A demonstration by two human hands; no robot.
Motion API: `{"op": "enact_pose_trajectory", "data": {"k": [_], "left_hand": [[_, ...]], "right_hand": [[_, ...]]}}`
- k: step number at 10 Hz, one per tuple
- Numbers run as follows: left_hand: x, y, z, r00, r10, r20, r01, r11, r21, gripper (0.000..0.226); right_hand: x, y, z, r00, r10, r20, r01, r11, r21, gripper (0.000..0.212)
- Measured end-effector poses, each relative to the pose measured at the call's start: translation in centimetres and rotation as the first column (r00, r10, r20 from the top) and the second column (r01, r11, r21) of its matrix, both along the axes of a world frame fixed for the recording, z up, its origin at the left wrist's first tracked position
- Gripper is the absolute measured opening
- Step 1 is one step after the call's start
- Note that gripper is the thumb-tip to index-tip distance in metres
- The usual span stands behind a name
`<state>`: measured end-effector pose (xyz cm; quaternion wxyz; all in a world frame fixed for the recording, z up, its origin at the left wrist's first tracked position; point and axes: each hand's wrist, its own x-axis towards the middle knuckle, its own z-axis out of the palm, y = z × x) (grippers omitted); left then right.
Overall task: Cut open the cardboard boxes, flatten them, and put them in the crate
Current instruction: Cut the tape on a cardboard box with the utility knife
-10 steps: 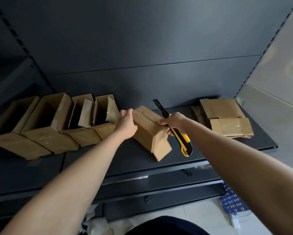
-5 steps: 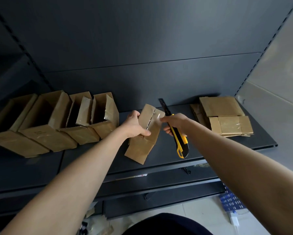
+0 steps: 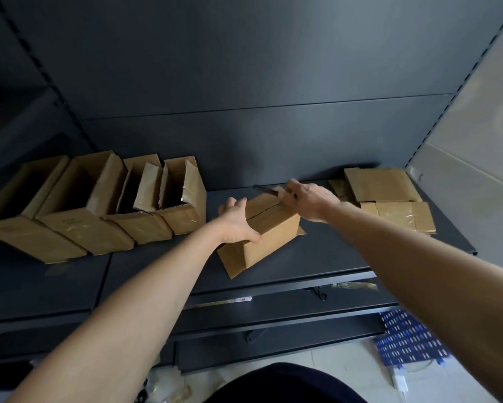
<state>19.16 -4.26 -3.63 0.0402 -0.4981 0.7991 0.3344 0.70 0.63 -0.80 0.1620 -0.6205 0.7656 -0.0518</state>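
On the shelf (image 3: 346, 251) the left hand (image 3: 238, 225) clasps the box (image 3: 273, 238) steady while the right hand (image 3: 311, 200), fingers seemingly curled round the knife (image 3: 266, 191), sets its blade at the seam's far end; next should come a careful draw along it.

Four open cardboard boxes (image 3: 84, 205) stand in a row left of the one middle box (image 3: 270, 234). One utility knife (image 3: 266, 191) is at its far end. One pile of flattened boxes (image 3: 387, 196) lies to its right, and one blue crate (image 3: 404, 338) sits below and to the right.
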Motion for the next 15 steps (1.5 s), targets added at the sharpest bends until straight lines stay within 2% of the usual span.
{"op": "enact_pose_trajectory", "data": {"k": [1,2,4,5,7,8,9,10,11,12,13,14,15], "left_hand": [[0.4,-0.3,0.1,0.998,-0.005,-0.059,0.005,1.000,-0.010,0.103],[0.5,-0.3,0.1,0.997,-0.034,-0.075,0.034,0.999,-0.001,0.100],[0.3,0.0,0.5,0.991,-0.130,-0.025,0.129,0.991,-0.029,0.100],[0.3,0.0,0.6,0.988,-0.151,-0.013,0.150,0.988,-0.043,0.099],[1.9,-0.8,0.3,0.986,-0.132,0.102,0.141,0.986,-0.085,0.101],[2.6,-1.1,0.4,0.987,-0.119,0.112,0.127,0.989,-0.076,0.101],[2.6,-1.1,0.7,0.990,-0.114,0.085,0.118,0.992,-0.052,0.101],[2.7,-0.7,0.8,0.994,-0.109,0.018,0.110,0.993,-0.032,0.097],[3.0,-0.3,0.7,0.990,-0.135,-0.035,0.134,0.991,-0.023,0.085],[3.5,-0.2,0.6,0.990,-0.135,-0.046,0.134,0.991,-0.025,0.080],[3.8,-0.1,0.4,0.992,-0.105,-0.075,0.105,0.994,0.001,0.078],[3.8,-0.1,0.2,0.993,-0.085,-0.085,0.086,0.996,0.013,0.078],[3.7,-0.3,0.3,0.993,-0.068,-0.095,0.072,0.997,0.037,0.077]], "right_hand": [[-0.8,0.8,2.1,0.946,0.258,-0.198,-0.233,0.962,0.143,0.028],[-0.6,0.6,3.4,0.860,0.388,-0.331,-0.329,0.918,0.220,0.030],[1.0,-0.2,4.3,0.738,0.499,-0.454,-0.388,0.864,0.320,0.041],[1.2,0.0,4.2,0.677,0.510,-0.531,-0.338,0.856,0.390,0.040],[-2.6,1.2,4.4,0.759,0.386,-0.524,-0.243,0.915,0.323,0.038],[-5.5,1.7,3.3,0.769,0.292,-0.569,-0.120,0.940,0.320,0.037],[-6.0,1.9,1.2,0.859,0.127,-0.496,0.043,0.948,0.316,0.039],[-4.5,1.6,-2.2,0.946,0.043,-0.322,0.077,0.934,0.350,0.039],[-2.9,1.3,-5.9,0.962,-0.272,-0.028,0.266,0.907,0.325,0.036],[-2.4,0.8,-8.5,0.929,-0.358,0.091,0.305,0.883,0.358,0.037],[-2.1,0.2,-10.2,0.912,-0.409,0.013,0.372,0.842,0.392,0.049],[-2.6,-0.7,-10.7,0.916,-0.401,-0.011,0.381,0.863,0.332,0.052],[-2.8,-1.6,-9.8,0.923,-0.384,0.027,0.370,0.905,0.212,0.045]]}}
